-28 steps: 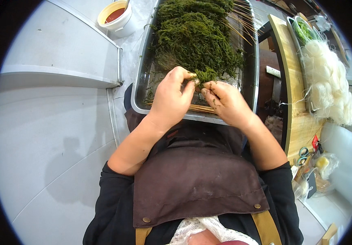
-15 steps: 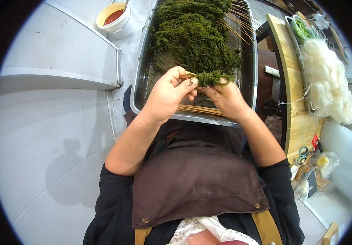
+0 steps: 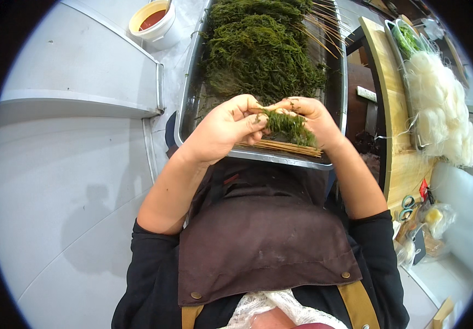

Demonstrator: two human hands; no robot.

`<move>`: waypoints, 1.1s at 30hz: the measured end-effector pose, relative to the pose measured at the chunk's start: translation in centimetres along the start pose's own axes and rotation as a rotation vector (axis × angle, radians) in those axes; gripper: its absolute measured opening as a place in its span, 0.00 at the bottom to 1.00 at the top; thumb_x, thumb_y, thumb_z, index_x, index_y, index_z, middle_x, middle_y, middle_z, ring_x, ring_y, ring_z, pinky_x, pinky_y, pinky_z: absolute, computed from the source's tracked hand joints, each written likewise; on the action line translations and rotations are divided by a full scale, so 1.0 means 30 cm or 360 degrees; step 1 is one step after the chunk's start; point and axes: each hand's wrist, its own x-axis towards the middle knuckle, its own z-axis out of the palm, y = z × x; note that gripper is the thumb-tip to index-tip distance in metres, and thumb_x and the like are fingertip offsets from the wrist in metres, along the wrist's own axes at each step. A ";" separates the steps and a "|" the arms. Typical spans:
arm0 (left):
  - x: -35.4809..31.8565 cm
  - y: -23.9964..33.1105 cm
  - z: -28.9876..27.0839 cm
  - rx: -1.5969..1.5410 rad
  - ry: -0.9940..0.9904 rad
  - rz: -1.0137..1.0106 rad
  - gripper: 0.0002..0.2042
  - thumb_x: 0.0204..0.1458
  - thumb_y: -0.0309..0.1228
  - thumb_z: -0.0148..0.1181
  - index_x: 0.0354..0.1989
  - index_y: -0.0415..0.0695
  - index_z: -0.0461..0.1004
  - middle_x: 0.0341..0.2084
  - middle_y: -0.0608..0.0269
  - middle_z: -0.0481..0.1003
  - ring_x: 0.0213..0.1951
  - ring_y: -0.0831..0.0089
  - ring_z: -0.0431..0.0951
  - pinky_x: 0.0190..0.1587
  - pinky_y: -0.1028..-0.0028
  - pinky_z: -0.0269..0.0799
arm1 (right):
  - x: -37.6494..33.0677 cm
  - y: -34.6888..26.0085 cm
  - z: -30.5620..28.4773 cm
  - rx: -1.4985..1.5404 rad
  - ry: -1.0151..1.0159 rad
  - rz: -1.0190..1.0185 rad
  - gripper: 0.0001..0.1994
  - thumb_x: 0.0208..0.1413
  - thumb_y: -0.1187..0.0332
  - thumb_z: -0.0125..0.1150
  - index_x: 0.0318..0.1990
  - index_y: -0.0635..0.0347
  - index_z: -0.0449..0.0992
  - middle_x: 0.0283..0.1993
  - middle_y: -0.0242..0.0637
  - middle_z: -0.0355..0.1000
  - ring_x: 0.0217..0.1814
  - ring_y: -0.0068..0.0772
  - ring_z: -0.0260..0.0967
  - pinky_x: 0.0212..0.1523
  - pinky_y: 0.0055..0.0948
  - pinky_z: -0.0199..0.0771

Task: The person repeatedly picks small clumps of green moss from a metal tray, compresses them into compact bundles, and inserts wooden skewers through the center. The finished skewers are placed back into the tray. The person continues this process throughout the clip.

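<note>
Over the near end of a metal tray (image 3: 344,82), my two hands meet at a skewer mostly hidden by fingers, with stringy green seaweed (image 3: 288,127) hanging from it. My left hand (image 3: 226,129) is closed, thumb and fingers pinching at the left end of the seaweed. My right hand (image 3: 318,122) is closed too, its fingertips at the top of the strands, close to the left fingertips. Just below, a row of bare bamboo skewers (image 3: 291,147) lies along the tray's near edge. A thick heap of seaweed skewers (image 3: 258,55) fills the far part, sticks poking out right.
A white tub of red sauce (image 3: 154,27) stands beyond the tray's left side. On the right, a wooden table (image 3: 395,137) carries a tray of white noodle bundles (image 3: 436,104), with greens (image 3: 406,39) behind. Scissors (image 3: 407,203) and plastic bags lie nearer. A grey panel (image 3: 72,181) runs along the left.
My right hand has moved up and over toward my left fingertips. The seaweed, bunched sideways between the hands before, now hangs down below the fingers.
</note>
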 end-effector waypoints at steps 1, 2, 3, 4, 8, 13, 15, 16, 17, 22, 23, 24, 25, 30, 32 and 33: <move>0.006 -0.010 0.003 -0.0070 0.0067 0.0111 0.03 0.67 0.25 0.58 0.44 0.41 0.71 0.34 0.66 0.76 0.33 0.81 0.74 0.37 0.80 0.72 | -0.010 0.018 0.020 0.0050 -0.0059 -0.0407 0.10 0.66 0.75 0.60 0.51 0.67 0.81 0.44 0.42 0.83 0.48 0.25 0.79 0.49 0.28 0.78; 0.016 -0.025 0.011 -0.0116 0.0175 0.0201 0.03 0.67 0.25 0.58 0.44 0.41 0.71 0.34 0.66 0.76 0.33 0.81 0.75 0.37 0.80 0.73 | -0.027 0.034 0.048 -0.0211 0.0097 -0.0346 0.09 0.66 0.75 0.60 0.50 0.68 0.81 0.44 0.44 0.82 0.47 0.30 0.80 0.47 0.30 0.79; 0.025 -0.041 0.018 -0.0169 0.0280 0.0280 0.03 0.66 0.25 0.58 0.44 0.41 0.71 0.34 0.66 0.76 0.33 0.81 0.75 0.37 0.80 0.73 | -0.037 0.045 0.073 -0.0424 0.0226 -0.0285 0.09 0.66 0.74 0.60 0.48 0.69 0.80 0.44 0.47 0.82 0.46 0.35 0.81 0.46 0.31 0.79; 0.034 -0.055 0.027 0.0060 0.0409 0.0401 0.02 0.67 0.24 0.57 0.44 0.41 0.71 0.33 0.67 0.76 0.33 0.81 0.75 0.38 0.79 0.73 | -0.040 0.043 0.073 -0.1031 0.0075 0.0037 0.07 0.64 0.72 0.61 0.44 0.68 0.79 0.40 0.51 0.80 0.42 0.48 0.80 0.43 0.38 0.78; 0.041 -0.075 0.035 0.1457 0.0863 0.0849 0.02 0.64 0.22 0.56 0.42 0.38 0.72 0.33 0.61 0.77 0.37 0.78 0.77 0.41 0.74 0.74 | -0.026 -0.008 0.098 -0.1044 0.0298 -0.0588 0.06 0.62 0.72 0.65 0.40 0.66 0.79 0.30 0.46 0.74 0.32 0.46 0.74 0.34 0.38 0.74; 0.012 -0.043 0.026 0.1308 0.0452 0.0595 0.03 0.63 0.23 0.57 0.40 0.39 0.70 0.32 0.57 0.76 0.34 0.63 0.78 0.38 0.68 0.72 | -0.003 -0.111 -0.023 -0.1206 0.0083 -0.0602 0.06 0.56 0.69 0.70 0.38 0.61 0.83 0.33 0.42 0.78 0.36 0.45 0.78 0.38 0.37 0.79; -0.004 -0.030 0.016 0.0499 0.0144 0.0120 0.03 0.65 0.25 0.57 0.40 0.40 0.70 0.32 0.63 0.77 0.34 0.73 0.78 0.37 0.73 0.72 | 0.012 -0.105 -0.060 -0.1069 -0.0023 -0.0551 0.07 0.58 0.70 0.71 0.41 0.61 0.84 0.33 0.38 0.79 0.35 0.34 0.78 0.39 0.31 0.78; -0.002 -0.022 0.005 0.0437 0.0006 0.0075 0.03 0.68 0.24 0.53 0.47 0.43 0.70 0.36 0.66 0.77 0.34 0.82 0.75 0.38 0.80 0.72 | 0.010 -0.085 -0.054 -0.0741 -0.0042 -0.0353 0.07 0.59 0.70 0.70 0.41 0.62 0.84 0.34 0.36 0.80 0.37 0.30 0.78 0.40 0.29 0.78; -0.002 -0.022 0.003 0.0204 -0.0019 0.0110 0.03 0.68 0.24 0.54 0.46 0.43 0.70 0.36 0.66 0.76 0.34 0.82 0.75 0.38 0.81 0.72 | 0.015 -0.060 -0.041 -0.0429 -0.0023 -0.0091 0.07 0.59 0.70 0.70 0.42 0.63 0.84 0.35 0.35 0.81 0.38 0.26 0.78 0.42 0.27 0.78; 0.026 -0.058 0.018 -0.0016 0.0284 0.0467 0.04 0.67 0.25 0.58 0.45 0.43 0.70 0.36 0.66 0.76 0.34 0.81 0.75 0.38 0.80 0.72 | -0.036 0.023 0.068 -0.0616 0.0188 -0.0035 0.08 0.69 0.70 0.60 0.44 0.66 0.81 0.34 0.34 0.81 0.32 0.21 0.74 0.33 0.24 0.76; 0.035 -0.068 0.025 0.0111 0.0407 0.0509 0.04 0.66 0.25 0.59 0.45 0.43 0.70 0.36 0.66 0.76 0.34 0.81 0.75 0.38 0.80 0.73 | -0.039 0.023 0.090 -0.0567 0.0256 -0.0136 0.08 0.68 0.69 0.62 0.44 0.68 0.80 0.33 0.35 0.82 0.30 0.21 0.75 0.31 0.24 0.76; 0.037 -0.079 0.036 0.0314 0.0548 0.0564 0.04 0.65 0.22 0.58 0.44 0.40 0.70 0.35 0.62 0.77 0.33 0.76 0.76 0.38 0.76 0.74 | -0.041 0.014 0.098 -0.0563 0.0298 -0.0100 0.09 0.68 0.69 0.62 0.43 0.68 0.80 0.33 0.35 0.82 0.30 0.20 0.75 0.32 0.24 0.76; 0.039 -0.082 0.040 0.0651 0.0649 0.0683 0.04 0.64 0.22 0.58 0.43 0.39 0.70 0.34 0.62 0.77 0.34 0.77 0.77 0.38 0.75 0.74 | -0.041 0.000 0.103 -0.0513 0.0340 -0.0075 0.09 0.67 0.69 0.63 0.42 0.69 0.80 0.33 0.36 0.82 0.31 0.20 0.75 0.32 0.24 0.77; 0.049 -0.058 0.035 0.1715 0.0790 0.1093 0.04 0.61 0.21 0.59 0.42 0.38 0.72 0.32 0.57 0.75 0.34 0.74 0.76 0.39 0.70 0.74 | -0.030 -0.107 0.054 -0.1138 0.0195 -0.0225 0.07 0.63 0.70 0.66 0.41 0.66 0.80 0.33 0.41 0.81 0.32 0.32 0.80 0.35 0.29 0.79; 0.043 -0.043 0.027 0.1733 0.0660 0.0957 0.03 0.62 0.22 0.58 0.42 0.38 0.72 0.31 0.58 0.75 0.33 0.75 0.75 0.38 0.71 0.73 | -0.019 -0.138 0.030 -0.1387 0.0095 -0.0293 0.07 0.58 0.70 0.68 0.41 0.62 0.80 0.34 0.43 0.80 0.36 0.43 0.80 0.38 0.36 0.79; 0.037 -0.036 0.022 0.1654 0.0579 0.0796 0.03 0.62 0.22 0.57 0.42 0.38 0.72 0.31 0.59 0.75 0.33 0.76 0.75 0.38 0.71 0.73 | -0.015 -0.150 0.017 -0.1447 0.0021 -0.0354 0.07 0.58 0.70 0.68 0.40 0.62 0.80 0.34 0.43 0.79 0.36 0.43 0.80 0.39 0.37 0.79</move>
